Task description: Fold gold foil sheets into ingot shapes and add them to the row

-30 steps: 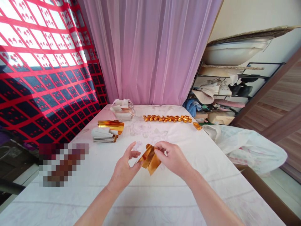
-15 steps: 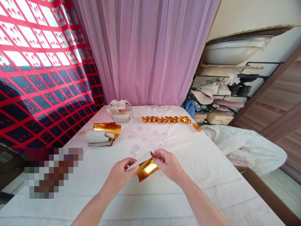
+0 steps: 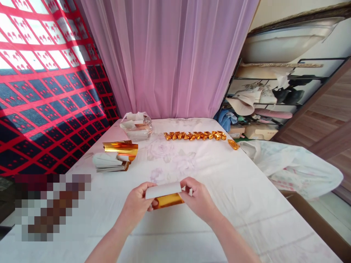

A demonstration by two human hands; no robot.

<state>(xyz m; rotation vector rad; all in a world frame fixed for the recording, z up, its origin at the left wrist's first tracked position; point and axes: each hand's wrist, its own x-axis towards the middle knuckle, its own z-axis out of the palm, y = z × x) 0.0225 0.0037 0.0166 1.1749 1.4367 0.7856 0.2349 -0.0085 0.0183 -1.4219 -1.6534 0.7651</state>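
Between my two hands is a sheet of gold foil paper (image 3: pixel 168 201), curled over so that its white back shows along the top and the shiny gold face below. My left hand (image 3: pixel 137 201) pinches its left end, with some fingers under the sheet. At the right end, the thumb and fingers of my right hand (image 3: pixel 196 195) close on the paper's edge. Farther left lies a stack of folded foil paper sheets (image 3: pixel 112 160), some white side out, with gold ones behind. A row of folded gold foil pieces (image 3: pixel 194 136) stretches across the far part of the table.
A clear plastic bag (image 3: pixel 136 126) with paper inside stands at the back left. One separate gold piece (image 3: pixel 233 144) lies near the right edge of the cloth-covered table (image 3: pixel 219 233). Beyond that edge are a white plastic bag (image 3: pixel 298 168), a cardboard box (image 3: pixel 309 219) and a shoe rack (image 3: pixel 271 104).
The foil paper has turned from a slant to nearly level, and its white side now folds over the top. My left hand has shifted its grip. The camera view has moved slightly.
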